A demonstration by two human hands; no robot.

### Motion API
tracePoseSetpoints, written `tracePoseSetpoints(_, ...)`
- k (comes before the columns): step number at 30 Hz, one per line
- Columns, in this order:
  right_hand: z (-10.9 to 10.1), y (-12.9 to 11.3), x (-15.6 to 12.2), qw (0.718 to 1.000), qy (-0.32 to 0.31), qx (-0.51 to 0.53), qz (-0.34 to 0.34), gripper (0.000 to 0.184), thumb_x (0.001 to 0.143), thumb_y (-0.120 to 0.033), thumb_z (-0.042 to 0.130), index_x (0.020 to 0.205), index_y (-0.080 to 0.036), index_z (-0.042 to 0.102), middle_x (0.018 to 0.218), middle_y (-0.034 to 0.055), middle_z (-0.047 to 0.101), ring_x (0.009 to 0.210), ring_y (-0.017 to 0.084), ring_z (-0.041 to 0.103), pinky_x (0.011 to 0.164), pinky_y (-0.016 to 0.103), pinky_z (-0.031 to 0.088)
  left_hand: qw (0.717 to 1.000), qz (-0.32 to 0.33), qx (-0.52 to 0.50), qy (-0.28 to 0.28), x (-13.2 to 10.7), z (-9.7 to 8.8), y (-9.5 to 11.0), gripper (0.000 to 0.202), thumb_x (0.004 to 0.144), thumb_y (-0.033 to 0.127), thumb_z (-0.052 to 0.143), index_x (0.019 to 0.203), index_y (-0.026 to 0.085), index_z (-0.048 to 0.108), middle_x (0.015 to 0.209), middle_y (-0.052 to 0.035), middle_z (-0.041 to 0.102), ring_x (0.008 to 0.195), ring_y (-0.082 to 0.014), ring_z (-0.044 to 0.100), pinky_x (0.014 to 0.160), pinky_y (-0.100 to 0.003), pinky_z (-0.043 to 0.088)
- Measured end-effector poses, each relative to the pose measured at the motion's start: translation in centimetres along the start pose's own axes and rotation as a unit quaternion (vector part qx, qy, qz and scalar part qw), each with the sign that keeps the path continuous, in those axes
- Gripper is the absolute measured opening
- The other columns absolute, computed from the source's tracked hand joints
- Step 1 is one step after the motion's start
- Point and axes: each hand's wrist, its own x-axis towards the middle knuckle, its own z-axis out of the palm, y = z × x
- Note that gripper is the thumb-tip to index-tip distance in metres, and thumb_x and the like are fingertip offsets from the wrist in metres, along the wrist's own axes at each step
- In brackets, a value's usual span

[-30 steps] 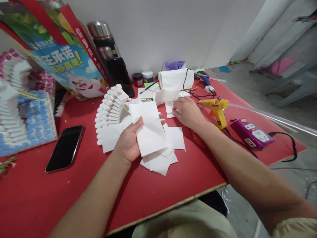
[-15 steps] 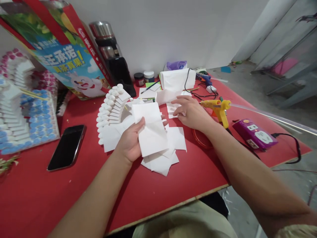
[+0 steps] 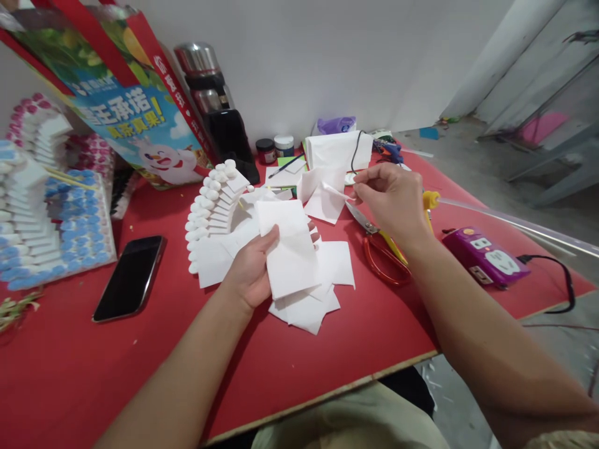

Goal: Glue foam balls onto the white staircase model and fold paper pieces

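Observation:
My left hand (image 3: pixel 255 268) grips a white paper sheet (image 3: pixel 291 265) with a faint crease, thumb on top and fingers underneath. Below it, loose white papers (image 3: pixel 306 312) overlap on the red table. My right hand (image 3: pixel 395 196) is closed in a pinch on the corner of another piece of white paper (image 3: pixel 326 202), lifting that corner. Scissors with red handles (image 3: pixel 384 265) lie under my right wrist, blades pointing away. A yellow glue gun (image 3: pixel 429 202) is mostly hidden behind that hand, a clear glue stick (image 3: pixel 515 221) sticking out of it.
Left of the papers curves a fan of white folded pieces with rounded tips (image 3: pixel 213 209). A phone (image 3: pixel 128 277) lies further left, near blue-and-white paper work (image 3: pixel 84 218). A purple power socket (image 3: pixel 486 255) sits at right. A shopping bag (image 3: pixel 145 106) and flask (image 3: pixel 199 62) stand behind.
My right hand has moved right and closed on the paper's corner, pulling it up. The scissors are now more exposed, the glue gun more covered. My left hand still holds its sheet.

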Motion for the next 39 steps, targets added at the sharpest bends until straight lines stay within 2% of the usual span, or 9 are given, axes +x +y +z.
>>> tracePoseSetpoints(3, -0.2, 0.1, 0.0, 0.991, -0.021, -0.086, -0.097, 0.017, 0.082, -0.015, 0.062, 0.087, -0.022, 0.077, 0.109, 0.0107, 0.074, 0.1, 0.029, 0.071, 0.093, 0.051, 0.057, 1.0, -0.008, 0.002, -0.001, 0.0, -0.1, 0.1, 0.051, 0.102, 0.031, 0.052, 0.144, 0.004, 0.057, 0.138, -0.0247, 0.067, 0.124, -0.0365, 0.068, 0.115, -0.057, 0.046)
tracePoseSetpoints(6, 0.3, 0.1, -0.7, 0.955, -0.156, -0.17, -0.186, 0.017, 0.084, -0.019, 0.067, 0.089, -0.023, 0.083, 0.141, 0.0122, 0.064, 0.138, 0.038, 0.052, 0.113, 0.06, 0.043, 1.0, -0.005, 0.004, -0.001, -0.1, -0.1, 0.1, 0.052, 0.101, 0.029, 0.052, 0.146, 0.004, 0.054, 0.133, -0.0248, 0.07, 0.121, -0.0369, 0.069, 0.113, -0.058, 0.047)
tracePoseSetpoints(9, 1.3, 0.2, -1.5, 0.911, -0.264, -0.253, -0.192, 0.022, 0.088, -0.025, 0.068, 0.102, -0.022, 0.084, 0.156, 0.0135, 0.052, 0.153, 0.045, 0.03, 0.116, 0.068, 0.035, 1.0, -0.009, 0.003, 0.002, -0.1, 0.0, 0.1, 0.052, 0.102, 0.029, 0.051, 0.147, 0.004, 0.053, 0.128, -0.0249, 0.072, 0.119, -0.0376, 0.071, 0.112, -0.06, 0.048)
tracePoseSetpoints(12, 2.2, 0.6, -1.7, 0.894, -0.272, -0.316, -0.163, 0.04, 0.091, -0.027, 0.064, 0.127, -0.012, 0.074, 0.157, 0.0227, 0.049, 0.154, 0.047, 0.03, 0.117, 0.067, 0.035, 1.0, 0.0, 0.002, 0.003, -0.1, 0.0, 0.0, 0.052, 0.102, 0.028, 0.051, 0.147, 0.003, 0.053, 0.128, -0.0251, 0.072, 0.117, -0.0375, 0.071, 0.112, -0.059, 0.048)
tracePoseSetpoints(19, 2.3, -0.3, -1.3, 0.961, -0.167, -0.138, -0.173, 0.054, 0.093, -0.027, 0.056, 0.144, -0.01, 0.059, 0.153, 0.0204, 0.056, 0.14, 0.035, 0.053, 0.11, 0.052, 0.049, 1.0, 0.01, 0.011, 0.005, -0.1, 0.1, 0.0, 0.049, 0.102, 0.026, 0.05, 0.145, 0.003, 0.056, 0.134, -0.025, 0.069, 0.12, -0.0371, 0.07, 0.111, -0.058, 0.05)
tracePoseSetpoints(23, 1.6, -2.1, -1.9, 0.992, -0.1, 0.028, -0.072, 0.038, 0.091, -0.023, 0.058, 0.126, -0.018, 0.073, 0.085, 0.0053, 0.071, 0.075, 0.021, 0.067, 0.073, 0.039, 0.058, 1.0, 0.016, 0.01, 0.022, -0.2, 0.1, -0.1, 0.045, 0.102, 0.025, 0.05, 0.139, 0.001, 0.06, 0.135, -0.0248, 0.069, 0.122, -0.0346, 0.069, 0.113, -0.052, 0.05)
tracePoseSetpoints(28, 2.0, -3.5, -3.0, 0.957, -0.207, 0.195, 0.063, 0.034, 0.084, -0.026, 0.073, 0.117, -0.018, 0.074, 0.068, -0.0052, 0.049, 0.059, 0.013, 0.058, 0.061, 0.034, 0.061, 0.998, 0.054, 0.031, 0.01, 0.1, 0.0, -0.5, 0.045, 0.101, 0.023, 0.053, 0.142, 0.006, 0.058, 0.125, -0.0217, 0.074, 0.108, -0.0338, 0.075, 0.105, -0.054, 0.055)
tracePoseSetpoints(36, 1.8, -5.2, -3.8, 0.881, -0.339, 0.314, 0.097, 0.068, 0.081, -0.043, 0.084, 0.141, -0.019, 0.062, 0.071, -0.0014, 0.072, 0.054, 0.019, 0.072, 0.049, 0.032, 0.06, 0.996, 0.053, 0.065, -0.008, 0.2, 0.0, -1.0, 0.041, 0.098, 0.022, 0.058, 0.136, 0.006, 0.06, 0.095, -0.0168, 0.079, 0.086, -0.0322, 0.078, 0.092, -0.051, 0.06)
tracePoseSetpoints(39, 0.7, -5.3, -3.3, 0.903, -0.316, 0.275, 0.1, 0.071, 0.092, -0.056, 0.069, 0.154, -0.025, 0.053, 0.062, -0.0019, 0.071, 0.037, 0.015, 0.059, 0.035, 0.027, 0.046, 0.998, 0.025, 0.054, -0.017, 0.2, 0.0, -0.8, 0.04, 0.099, 0.024, 0.055, 0.134, 0.006, 0.063, 0.109, -0.0205, 0.078, 0.099, -0.0352, 0.077, 0.096, -0.052, 0.059)
